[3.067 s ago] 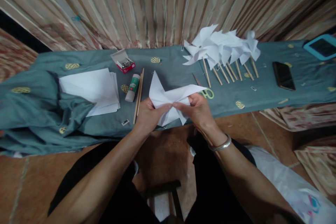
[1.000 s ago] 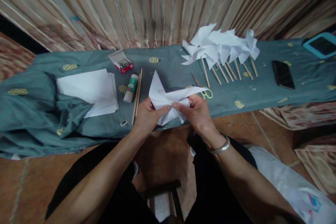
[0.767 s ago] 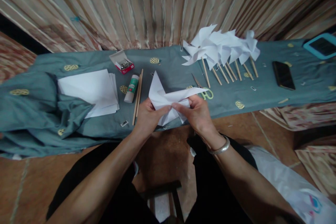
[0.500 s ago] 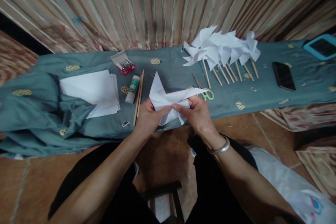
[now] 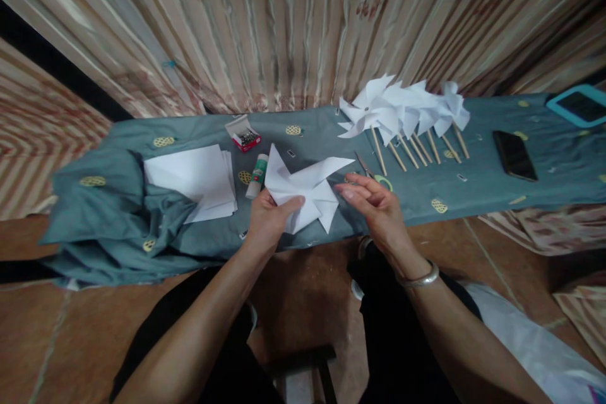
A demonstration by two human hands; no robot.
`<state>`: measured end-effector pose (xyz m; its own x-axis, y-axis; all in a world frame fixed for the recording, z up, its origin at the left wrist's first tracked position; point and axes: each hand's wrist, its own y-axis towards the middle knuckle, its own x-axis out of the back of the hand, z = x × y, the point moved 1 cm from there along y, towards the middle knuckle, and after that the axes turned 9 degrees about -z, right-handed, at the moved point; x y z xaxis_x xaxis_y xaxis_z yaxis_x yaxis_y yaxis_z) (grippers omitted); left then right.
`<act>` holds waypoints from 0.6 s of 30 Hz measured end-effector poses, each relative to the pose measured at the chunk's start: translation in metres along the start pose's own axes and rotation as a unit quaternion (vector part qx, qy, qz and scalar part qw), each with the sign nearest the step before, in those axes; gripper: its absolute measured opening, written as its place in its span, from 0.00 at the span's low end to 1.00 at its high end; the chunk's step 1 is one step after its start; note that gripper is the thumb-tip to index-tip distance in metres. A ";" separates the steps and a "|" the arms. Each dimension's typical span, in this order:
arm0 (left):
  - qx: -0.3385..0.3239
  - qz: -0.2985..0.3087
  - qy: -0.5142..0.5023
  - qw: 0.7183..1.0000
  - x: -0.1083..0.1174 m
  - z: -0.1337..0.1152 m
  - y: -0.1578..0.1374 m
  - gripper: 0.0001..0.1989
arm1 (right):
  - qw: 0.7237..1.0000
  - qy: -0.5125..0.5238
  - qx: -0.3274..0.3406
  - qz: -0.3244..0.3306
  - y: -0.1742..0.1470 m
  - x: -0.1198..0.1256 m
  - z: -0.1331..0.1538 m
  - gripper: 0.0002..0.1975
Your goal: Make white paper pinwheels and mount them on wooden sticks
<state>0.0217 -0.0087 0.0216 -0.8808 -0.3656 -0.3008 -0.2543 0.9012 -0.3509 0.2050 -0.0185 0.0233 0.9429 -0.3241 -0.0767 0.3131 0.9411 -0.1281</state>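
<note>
A white paper pinwheel (image 5: 310, 192) with several pointed blades is held over the front edge of the cloth-covered table. My left hand (image 5: 272, 218) grips its left side, thumb on top near the middle and fingers underneath. Just right of the blades, my right hand (image 5: 374, 205) is off the paper, its fingers loosely apart and nothing visible in them. Beyond that hand lie scissors (image 5: 381, 181) with light green handles, partly hidden. A glue stick (image 5: 257, 177) lies close to my left hand.
Several finished pinwheels on sticks (image 5: 402, 113) lie at the back right. A phone (image 5: 514, 154) and a blue-framed device (image 5: 580, 105) are farther right. White paper sheets (image 5: 189, 177) and an open red box of small metal pieces (image 5: 245, 136) lie left on the green cloth (image 5: 113, 221).
My right hand has let go of the pinwheel and moved right. The left hand keeps hold, and the blades now show more openly. The camera view has shifted.
</note>
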 end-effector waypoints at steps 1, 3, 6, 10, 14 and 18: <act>-0.001 -0.006 -0.003 1.000 0.002 -0.002 0.001 0.18 | 1.000 -0.006 0.010 -0.006 0.001 0.002 0.000 0.22; -0.002 -0.019 -0.012 1.000 0.006 -0.008 0.003 0.19 | 0.999 -0.017 0.028 -0.011 0.002 0.005 -0.001 0.21; 0.001 -0.036 -0.021 0.999 0.014 -0.019 0.006 0.20 | 0.998 -0.041 0.044 -0.014 0.004 0.005 -0.005 0.20; -0.026 -0.064 -0.038 0.997 0.028 -0.040 0.014 0.19 | 0.995 -0.071 0.066 0.008 0.006 -0.008 -0.014 0.16; -0.123 -0.129 -0.078 0.981 0.052 -0.070 0.024 0.16 | 0.977 -0.153 0.139 0.052 0.009 -0.036 -0.010 0.11; -0.169 -0.198 -0.104 0.960 0.080 -0.096 0.031 0.14 | 0.913 -0.282 0.269 0.120 0.023 -0.078 0.008 0.09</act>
<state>-0.0953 0.0122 0.0720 -0.5985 -0.7020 -0.3860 -0.6984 0.6933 -0.1780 0.1399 0.0293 0.0347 0.8530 -0.1436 0.5018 -0.0426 0.9390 0.3412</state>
